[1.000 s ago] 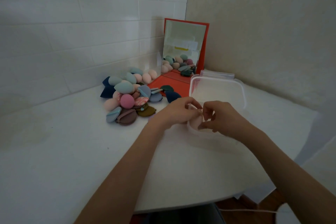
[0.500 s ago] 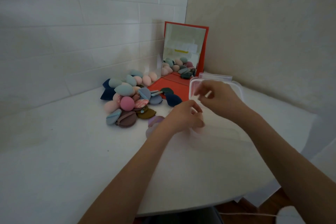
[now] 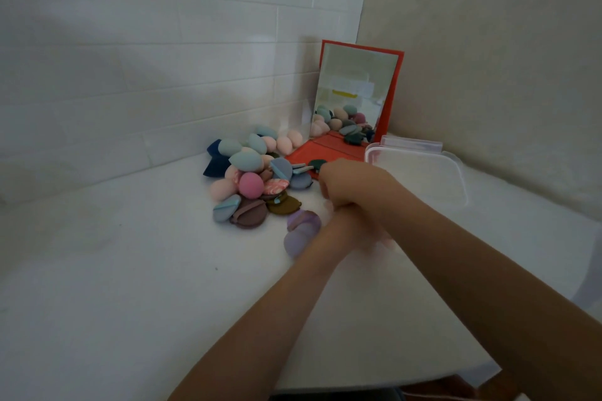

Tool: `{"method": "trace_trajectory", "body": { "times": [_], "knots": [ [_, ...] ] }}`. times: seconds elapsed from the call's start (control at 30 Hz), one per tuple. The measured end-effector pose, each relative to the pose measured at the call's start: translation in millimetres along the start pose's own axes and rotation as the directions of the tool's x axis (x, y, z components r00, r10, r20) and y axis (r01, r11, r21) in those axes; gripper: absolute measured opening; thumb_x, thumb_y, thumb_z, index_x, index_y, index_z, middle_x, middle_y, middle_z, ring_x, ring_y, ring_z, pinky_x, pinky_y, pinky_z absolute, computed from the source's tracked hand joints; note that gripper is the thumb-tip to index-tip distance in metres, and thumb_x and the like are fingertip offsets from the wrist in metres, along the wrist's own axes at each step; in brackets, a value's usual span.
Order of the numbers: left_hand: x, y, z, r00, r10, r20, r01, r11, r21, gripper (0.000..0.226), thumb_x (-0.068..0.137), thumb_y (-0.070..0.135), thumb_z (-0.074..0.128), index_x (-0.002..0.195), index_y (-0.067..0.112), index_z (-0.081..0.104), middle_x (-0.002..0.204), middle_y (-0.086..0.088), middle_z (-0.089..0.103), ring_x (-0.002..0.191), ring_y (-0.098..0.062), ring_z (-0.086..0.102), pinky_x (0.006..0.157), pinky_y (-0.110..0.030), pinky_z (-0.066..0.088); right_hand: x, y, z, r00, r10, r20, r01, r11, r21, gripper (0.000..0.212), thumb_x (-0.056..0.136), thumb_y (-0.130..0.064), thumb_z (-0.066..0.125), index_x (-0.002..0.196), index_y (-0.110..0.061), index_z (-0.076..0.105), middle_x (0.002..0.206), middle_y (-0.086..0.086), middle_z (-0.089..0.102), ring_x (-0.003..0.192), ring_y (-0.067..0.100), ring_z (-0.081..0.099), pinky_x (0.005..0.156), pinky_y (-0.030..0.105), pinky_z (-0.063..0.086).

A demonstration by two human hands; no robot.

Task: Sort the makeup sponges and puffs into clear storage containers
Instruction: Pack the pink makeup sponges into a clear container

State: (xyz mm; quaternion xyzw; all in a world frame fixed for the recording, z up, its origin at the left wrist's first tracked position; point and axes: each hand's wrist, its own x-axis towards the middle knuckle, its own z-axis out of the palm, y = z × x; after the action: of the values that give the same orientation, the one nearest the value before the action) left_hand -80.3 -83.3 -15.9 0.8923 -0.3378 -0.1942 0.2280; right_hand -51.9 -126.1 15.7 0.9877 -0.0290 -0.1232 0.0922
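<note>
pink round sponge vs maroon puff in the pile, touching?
Apart. The head view shows the pink round sponge separated from the maroon puff by the patterned puff and dark pieces.

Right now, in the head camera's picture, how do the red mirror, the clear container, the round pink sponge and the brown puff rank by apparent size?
1. red mirror
2. clear container; close to the mirror, and the right hand hides part of it, so this order is unsure
3. brown puff
4. round pink sponge
</note>
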Motion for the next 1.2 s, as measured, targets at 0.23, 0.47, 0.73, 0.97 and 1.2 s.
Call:
{"method": "trace_trajectory", "body": {
  "times": [0.23, 0.47, 0.73, 0.97, 1.2],
  "knots": [
    [2.7, -0.6, 13.1, 0.988, -0.139, -0.071, 0.115, 0.956, -0.270, 0.046, 0.096, 0.020, 0.053, 0.138, 0.008, 0.041, 0.135, -0.011, 0.050, 0.129, -0.025, 0.045, 0.099, -0.025, 0.038, 12.5, 4.1, 11.2, 0.999, 0.007, -0.033, -0.003, 0.995, 0.104, 0.033, 0.082, -0.015, 0.066, 0.113, -0.011, 0.058, 0.102, 0.005, 0.056, 0.090, 0.021, 0.054, 0.077, 0.031, 0.046],
    [2.9, -4.4, 14.2, 0.987, 0.057, -0.150, -0.124, 0.862, -0.492, 0.035, 0.076, 0.015, 0.076, 0.105, 0.014, 0.057, 0.093, 0.003, 0.057, 0.071, -0.002, 0.052, 0.053, -0.006, 0.041, -75.9, 86.1, -7.3, 0.951, -0.033, -0.307, 0.288, 0.459, 0.841, 0.017, 0.081, -0.005, 0.069, 0.089, -0.020, 0.067, 0.097, -0.006, 0.064, 0.083, 0.007, 0.065, 0.067, 0.018, 0.054],
    [7.0, -4.4, 17.0, 0.968, 0.064, -0.243, -0.171, 0.878, -0.447, 0.019, 0.082, 0.016, 0.066, 0.101, 0.015, 0.063, 0.096, 0.000, 0.057, 0.082, -0.011, 0.053, 0.059, -0.015, 0.041, -117.2, 111.4, 34.2, 0.980, -0.190, -0.055, 0.159, 0.593, 0.789, 0.022, 0.080, 0.002, 0.067, 0.091, -0.017, 0.067, 0.093, -0.012, 0.067, 0.084, 0.011, 0.067, 0.073, 0.023, 0.056],
    [4.4, -7.1, 17.9, 0.958, 0.079, -0.276, -0.199, 0.877, -0.438, 0.010, 0.086, 0.018, 0.060, 0.095, 0.017, 0.063, 0.086, 0.005, 0.058, 0.074, -0.004, 0.053, 0.057, -0.012, 0.038, -109.6, 90.0, 60.5, 0.966, -0.114, -0.230, 0.247, 0.658, 0.712, 0.015, 0.071, -0.005, 0.078, 0.081, -0.015, 0.072, 0.085, -0.009, 0.071, 0.077, 0.008, 0.067, 0.079, 0.024, 0.056],
    [6.5, -9.0, 21.4, 0.951, 0.084, -0.299, -0.214, 0.874, -0.437, 0.010, 0.086, 0.019, 0.061, 0.095, 0.017, 0.063, 0.095, -0.004, 0.064, 0.073, -0.005, 0.053, 0.058, -0.011, 0.041, -107.1, 88.1, 66.0, 0.979, -0.092, -0.184, 0.201, 0.622, 0.757, 0.020, 0.072, 0.001, 0.074, 0.081, -0.017, 0.075, 0.082, 0.001, 0.073, 0.079, 0.019, 0.068, 0.082, 0.030, 0.056]
  ]
}}
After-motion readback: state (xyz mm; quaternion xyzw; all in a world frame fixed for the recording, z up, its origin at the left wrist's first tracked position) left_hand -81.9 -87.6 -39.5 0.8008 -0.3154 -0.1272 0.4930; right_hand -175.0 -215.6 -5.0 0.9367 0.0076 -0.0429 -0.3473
